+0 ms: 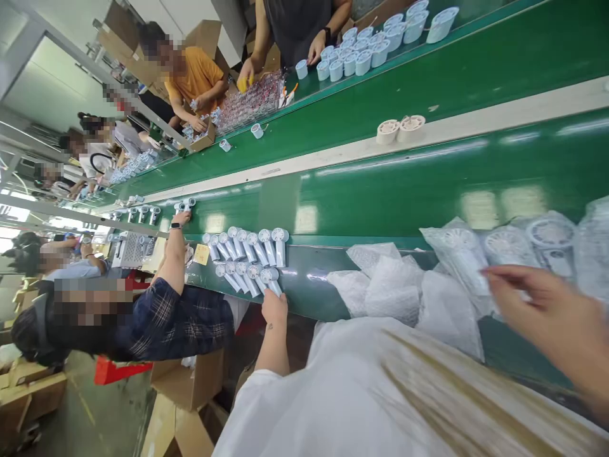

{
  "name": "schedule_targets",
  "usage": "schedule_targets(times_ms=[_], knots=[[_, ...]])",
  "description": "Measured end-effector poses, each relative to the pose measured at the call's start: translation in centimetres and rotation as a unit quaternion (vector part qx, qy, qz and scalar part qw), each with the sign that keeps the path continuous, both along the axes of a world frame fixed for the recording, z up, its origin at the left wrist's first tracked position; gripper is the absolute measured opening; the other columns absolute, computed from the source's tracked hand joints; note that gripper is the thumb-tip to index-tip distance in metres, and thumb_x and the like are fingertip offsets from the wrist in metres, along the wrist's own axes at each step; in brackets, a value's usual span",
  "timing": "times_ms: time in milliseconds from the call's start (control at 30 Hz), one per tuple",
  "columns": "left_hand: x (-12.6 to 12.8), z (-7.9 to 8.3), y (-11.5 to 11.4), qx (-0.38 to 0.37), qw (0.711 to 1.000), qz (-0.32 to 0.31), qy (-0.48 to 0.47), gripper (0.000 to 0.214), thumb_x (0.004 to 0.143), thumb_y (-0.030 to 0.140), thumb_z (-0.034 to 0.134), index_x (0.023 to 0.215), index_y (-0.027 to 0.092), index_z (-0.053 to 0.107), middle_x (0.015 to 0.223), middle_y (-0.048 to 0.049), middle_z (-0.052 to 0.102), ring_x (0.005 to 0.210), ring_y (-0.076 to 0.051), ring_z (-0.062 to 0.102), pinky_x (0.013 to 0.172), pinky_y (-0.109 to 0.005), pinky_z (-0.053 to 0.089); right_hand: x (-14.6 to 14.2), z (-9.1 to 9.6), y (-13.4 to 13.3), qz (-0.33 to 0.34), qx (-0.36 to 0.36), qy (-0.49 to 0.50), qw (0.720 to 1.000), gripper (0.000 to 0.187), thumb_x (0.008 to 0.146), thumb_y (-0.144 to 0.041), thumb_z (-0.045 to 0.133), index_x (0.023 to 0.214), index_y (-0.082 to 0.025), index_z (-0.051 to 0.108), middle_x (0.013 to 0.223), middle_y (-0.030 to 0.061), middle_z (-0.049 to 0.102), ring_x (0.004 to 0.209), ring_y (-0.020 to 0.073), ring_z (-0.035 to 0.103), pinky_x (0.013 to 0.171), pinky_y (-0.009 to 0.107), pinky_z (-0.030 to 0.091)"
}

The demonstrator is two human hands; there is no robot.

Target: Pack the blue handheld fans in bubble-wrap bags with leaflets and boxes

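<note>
My left hand (275,308) is closed around the lower end of a light-blue handheld fan (269,275), at the near end of a row on the table. Several more handheld fans (250,240) lie beside it in two rows, round heads facing away from me. On the other side, my right hand (547,311), slightly blurred, has its thumb and forefinger together at the edge of a clear bubble-wrap bag (459,251) with a fan inside. More bagged fans (511,244) lie next to that bag. A pile of bubble-wrap bags (394,285) lies between my hands.
A green conveyor belt (380,184) runs beyond the table, with a pale rail (304,164) along it. Two round cream parts (400,129) rest on the rail. A co-worker in a plaid shirt (162,317) reaches across at left. Cardboard boxes (190,387) stand on the floor.
</note>
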State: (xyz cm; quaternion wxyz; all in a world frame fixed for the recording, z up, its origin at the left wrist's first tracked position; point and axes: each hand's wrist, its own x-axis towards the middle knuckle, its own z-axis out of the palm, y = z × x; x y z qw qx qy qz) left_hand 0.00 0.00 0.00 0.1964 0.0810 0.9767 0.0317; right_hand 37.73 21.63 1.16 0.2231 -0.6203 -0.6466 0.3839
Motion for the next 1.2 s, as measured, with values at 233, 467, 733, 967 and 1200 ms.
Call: schedule_targets(times_ms=[233, 467, 733, 967, 1200], knots=[[4.1, 3.1, 0.9, 0.290, 0.939, 0.105, -0.151, 0.040, 0.086, 0.053, 0.063, 0.091, 0.013, 0.060, 0.068, -0.0008, 0.061, 0.050, -0.010, 0.055, 0.046, -0.021, 0.038, -7.0, 2.9, -2.1, 0.068, -0.278, 0.212, 0.934, 0.026, 0.071, -0.042, 0.078, 0.089, -0.025, 0.072, 0.089, 0.0070, 0.074, 0.084, 0.0227, 0.067, 0.076, 0.034, 0.056], [13.5, 6.2, 8.6, 0.393, 0.774, -0.092, -0.487, 0.055, 0.065, 0.056, 0.082, 0.097, 0.018, 0.059, 0.063, 0.0046, 0.060, 0.048, -0.009, 0.052, 0.047, -0.021, 0.040, -9.1, 4.2, -1.2, 0.022, -0.487, 0.397, 0.778, 0.025, 0.082, -0.041, 0.073, 0.095, -0.020, 0.069, 0.095, 0.0096, 0.076, 0.082, 0.0216, 0.072, 0.071, 0.031, 0.061], [20.0, -0.2, 16.4, 0.102, 0.831, -0.374, -0.398, 0.046, 0.051, 0.026, 0.091, 0.051, 0.022, 0.045, 0.057, 0.0007, 0.055, 0.077, -0.022, 0.062, 0.070, -0.027, 0.047, 3.6, 6.7, 3.0, -0.247, -0.313, 0.403, 0.824, 0.028, 0.096, -0.046, 0.049, 0.095, -0.030, 0.073, 0.089, 0.0057, 0.073, 0.066, 0.0176, 0.066, 0.061, 0.032, 0.054], [15.3, 0.3, 18.0, 0.166, 0.835, -0.240, -0.466, 0.017, 0.071, 0.019, 0.074, 0.064, 0.017, 0.058, 0.055, 0.0030, 0.056, 0.053, -0.010, 0.052, 0.048, -0.020, 0.033, 6.8, 5.5, -2.7, -0.334, -0.354, 0.409, 0.772, 0.018, 0.079, -0.045, 0.068, 0.090, -0.031, 0.069, 0.086, 0.0100, 0.071, 0.066, 0.0236, 0.066, 0.047, 0.032, 0.055], [9.1, 1.3, 18.3, 0.267, 0.848, -0.082, -0.450, 0.034, 0.070, 0.030, 0.082, 0.069, 0.017, 0.051, 0.056, 0.0045, 0.053, 0.043, -0.004, 0.041, 0.042, -0.018, 0.024, -2.1, 2.0, -4.6, -0.086, -0.547, 0.443, 0.706, 0.037, 0.073, -0.029, 0.079, 0.105, -0.025, 0.063, 0.082, 0.0051, 0.071, 0.067, 0.0219, 0.072, 0.049, 0.028, 0.060]])
